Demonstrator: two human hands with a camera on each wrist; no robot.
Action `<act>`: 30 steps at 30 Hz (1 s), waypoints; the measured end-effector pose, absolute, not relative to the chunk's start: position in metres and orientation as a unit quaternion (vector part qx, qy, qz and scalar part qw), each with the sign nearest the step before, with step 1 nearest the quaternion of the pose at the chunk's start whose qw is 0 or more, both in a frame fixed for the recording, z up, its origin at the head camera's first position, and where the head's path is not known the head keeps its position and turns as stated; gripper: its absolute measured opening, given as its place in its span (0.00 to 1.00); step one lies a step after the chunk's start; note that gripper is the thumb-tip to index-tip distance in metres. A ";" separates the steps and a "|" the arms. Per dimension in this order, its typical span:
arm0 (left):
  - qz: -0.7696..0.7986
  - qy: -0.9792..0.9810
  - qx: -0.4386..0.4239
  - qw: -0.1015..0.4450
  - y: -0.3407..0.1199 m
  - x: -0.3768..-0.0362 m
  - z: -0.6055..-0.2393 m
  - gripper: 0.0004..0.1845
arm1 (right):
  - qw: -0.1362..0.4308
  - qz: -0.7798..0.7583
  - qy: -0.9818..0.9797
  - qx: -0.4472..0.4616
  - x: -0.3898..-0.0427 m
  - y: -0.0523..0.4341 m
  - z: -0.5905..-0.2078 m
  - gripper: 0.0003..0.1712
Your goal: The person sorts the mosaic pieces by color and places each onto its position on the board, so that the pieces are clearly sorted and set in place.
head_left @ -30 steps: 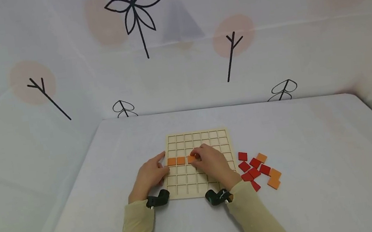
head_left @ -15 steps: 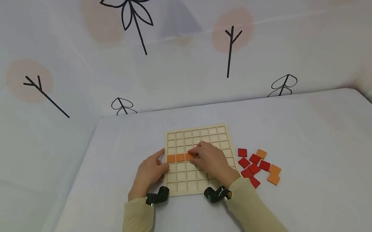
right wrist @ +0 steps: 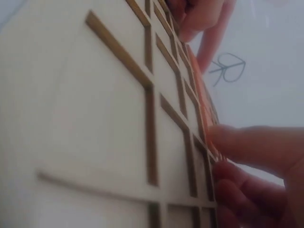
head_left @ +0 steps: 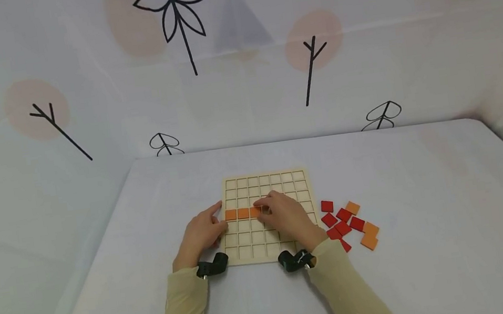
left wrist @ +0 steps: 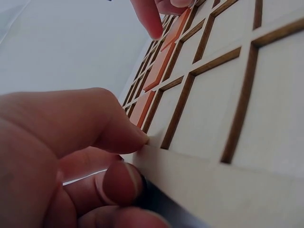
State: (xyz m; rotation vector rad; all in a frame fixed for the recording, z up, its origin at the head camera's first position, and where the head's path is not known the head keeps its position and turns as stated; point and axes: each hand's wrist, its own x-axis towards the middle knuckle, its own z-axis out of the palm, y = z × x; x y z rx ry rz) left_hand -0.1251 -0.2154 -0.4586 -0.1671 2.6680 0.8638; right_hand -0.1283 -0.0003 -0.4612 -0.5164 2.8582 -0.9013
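A pale wooden grid board (head_left: 264, 179) lies flat in front of me. My left hand (head_left: 201, 233) holds its left edge, the thumb (left wrist: 126, 130) on the rim in the left wrist view and other fingers curled beside the edge. Two square orange tiles, one at the edge (head_left: 231, 215) and its neighbour (head_left: 243, 213), sit in one row of the grid. Third in that row is another orange tile (head_left: 254, 212), with the thumb and index finger of my right hand (head_left: 288, 218) pinching it. The right hand and forearm cover part of the board's lower right.
Right of the board, several red tiles (head_left: 357, 224) and a few orange tiles (head_left: 369, 241) lie loose on the white-covered table (head_left: 434, 239), some overlapping. A white cloth (head_left: 253, 98) with drawn plants hangs behind the table. Each wrist wears a small black camera (head_left: 213, 264).
The right hand has brought the third orange tile left, up against the second one, and stays there. The left hand keeps its place at the board's edge. The head view has shifted slightly.
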 end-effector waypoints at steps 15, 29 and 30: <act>0.308 0.935 -0.061 0.166 -0.216 -0.125 -0.458 0.36 | 0.100 -0.345 0.921 -0.147 -0.135 0.024 -0.454 0.18; 0.317 0.932 -0.064 0.165 -0.215 -0.123 -0.459 0.37 | 0.105 -0.344 0.919 -0.161 -0.127 0.035 -0.443 0.18; 0.316 0.932 -0.064 0.165 -0.215 -0.123 -0.458 0.37 | 0.105 -0.345 0.919 -0.160 -0.126 0.037 -0.444 0.18</act>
